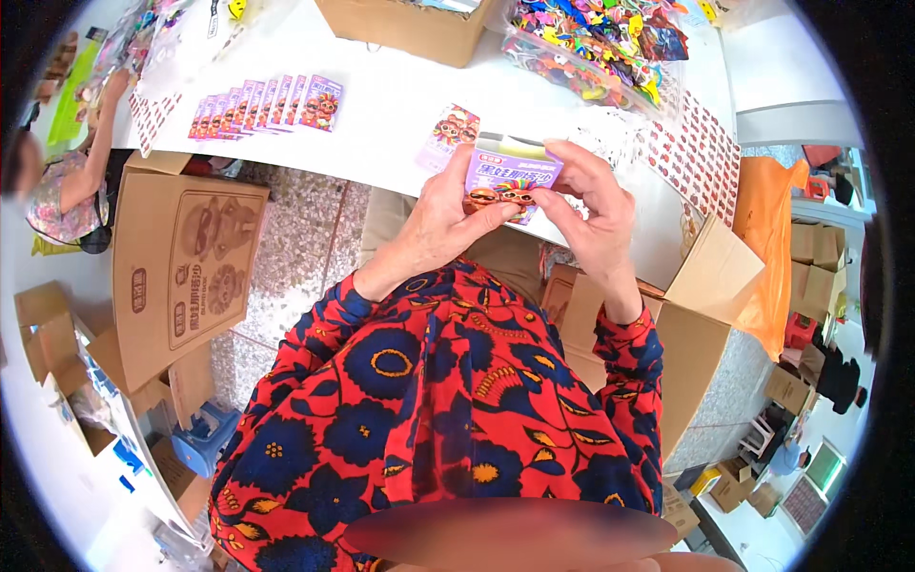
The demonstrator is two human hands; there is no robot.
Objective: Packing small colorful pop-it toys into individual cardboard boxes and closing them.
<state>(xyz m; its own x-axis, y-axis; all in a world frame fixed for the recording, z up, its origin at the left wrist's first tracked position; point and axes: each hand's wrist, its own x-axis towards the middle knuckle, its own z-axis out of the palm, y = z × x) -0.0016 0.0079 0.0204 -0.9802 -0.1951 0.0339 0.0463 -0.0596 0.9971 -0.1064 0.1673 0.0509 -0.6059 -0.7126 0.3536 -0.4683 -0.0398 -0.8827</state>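
Observation:
Both my hands hold one small purple printed carton [510, 177] over the near edge of the white table [400, 95]. My left hand [440, 221] grips its left side with the thumb under the front. My right hand [589, 205] pinches its right side and top, where a flap stands open. Another flat purple carton [448, 133] lies on the table just behind my left hand. A row of several flat purple cartons [272, 103] is fanned out farther left.
A clear bin of colourful small pieces [596, 48] and a brown box [405, 29] stand at the table's back. Open cardboard boxes sit on the floor at my left [181, 267] and right [686, 334]. A person [67, 172] sits at far left.

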